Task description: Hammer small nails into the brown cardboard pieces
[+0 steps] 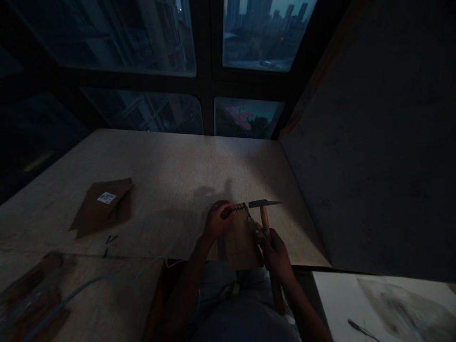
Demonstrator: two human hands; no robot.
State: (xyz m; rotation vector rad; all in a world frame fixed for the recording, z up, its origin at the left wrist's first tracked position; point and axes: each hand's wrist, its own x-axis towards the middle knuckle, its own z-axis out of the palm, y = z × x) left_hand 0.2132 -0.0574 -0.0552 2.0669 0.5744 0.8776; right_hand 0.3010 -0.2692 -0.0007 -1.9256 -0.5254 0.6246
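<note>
Head camera: gripping a tan panel (240, 242) by its far left corner in the left hand (216, 223), with fingers bent around that edge. Holding it at the near edge of the surface (164, 185), right of the middle, with the notched end toward the windows (260, 38). Cannot tell whether resting there or held just above. Grasping a hammer (264, 218) by its wooden handle in the right hand (276, 254), with fingers wrapped around it and the dark head up, just beside the panel's far right corner. Too dim to tell whether also pinching something small. Toward the surface's left edge, brown sheets (85, 213) with a white label (107, 197); just nearer, small dark pieces (111, 239). Near the left corner, a blurred bundle (33, 294) and a pale cord (85, 284). On a white tabletop (331, 299) beyond the near right corner, a slim tool (359, 327) and clear plastic (402, 304).
</note>
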